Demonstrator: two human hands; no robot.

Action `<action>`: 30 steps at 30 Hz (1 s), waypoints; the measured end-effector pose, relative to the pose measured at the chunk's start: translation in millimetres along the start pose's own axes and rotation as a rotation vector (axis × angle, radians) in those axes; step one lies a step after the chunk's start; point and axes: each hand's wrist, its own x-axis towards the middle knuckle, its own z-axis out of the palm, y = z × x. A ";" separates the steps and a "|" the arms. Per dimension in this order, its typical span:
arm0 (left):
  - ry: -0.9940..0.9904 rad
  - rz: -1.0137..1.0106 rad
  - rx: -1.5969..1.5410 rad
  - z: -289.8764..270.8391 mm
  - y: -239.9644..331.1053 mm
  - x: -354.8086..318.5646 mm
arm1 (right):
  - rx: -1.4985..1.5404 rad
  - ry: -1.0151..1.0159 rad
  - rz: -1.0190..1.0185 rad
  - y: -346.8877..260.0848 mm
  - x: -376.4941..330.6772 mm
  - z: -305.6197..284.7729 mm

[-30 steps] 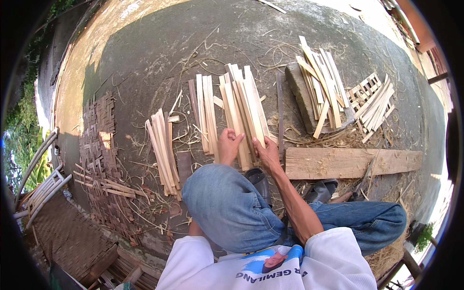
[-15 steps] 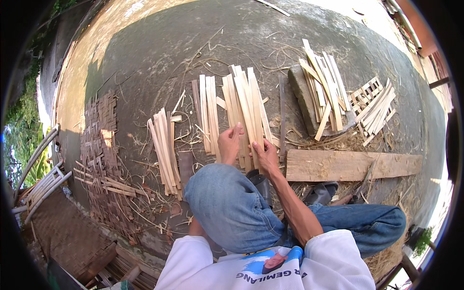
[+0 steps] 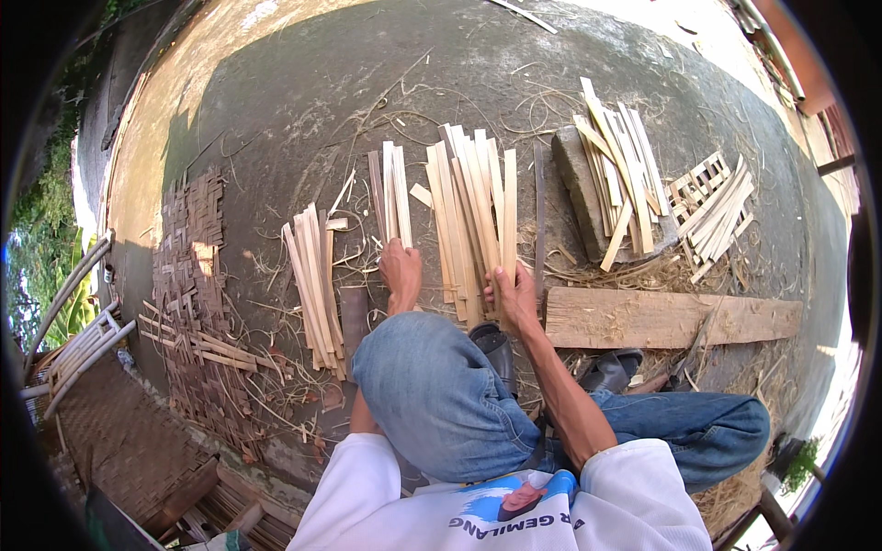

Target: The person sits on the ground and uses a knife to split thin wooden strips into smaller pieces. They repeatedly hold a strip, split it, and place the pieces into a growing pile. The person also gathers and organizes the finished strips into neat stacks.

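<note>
My left hand [image 3: 401,275] is at the near ends of a small group of pale bamboo strips [image 3: 395,191], its fingers curled over them. My right hand [image 3: 516,296] pinches the near end of a single upright strip [image 3: 509,207] between thumb and fingers. That strip stands along the right edge of a larger fan of flat bamboo strips [image 3: 452,220] on the ground in front of me. Left of both hands lies another bundle of strips [image 3: 314,280]. A dark tube-like piece [image 3: 355,317] sits beside that bundle.
A stone block [image 3: 574,184] at right bears a pile of strips [image 3: 629,174]. Beyond it, more strips [image 3: 721,220] rest on a woven piece. A wooden plank [image 3: 661,317] lies nearer, with a blade [image 3: 703,335] across it. A brown woven mat [image 3: 188,275] is at left; shavings litter the ground.
My left hand has moved left, from the middle fan to the smaller group of strips. My right hand has shifted slightly right, with one strip now standing apart at the fan's right edge.
</note>
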 end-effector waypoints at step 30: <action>-0.650 -0.404 -1.657 -43.1 88.0 -29.6 | -0.110 -0.127 -0.245 -43.6 19.3 21.3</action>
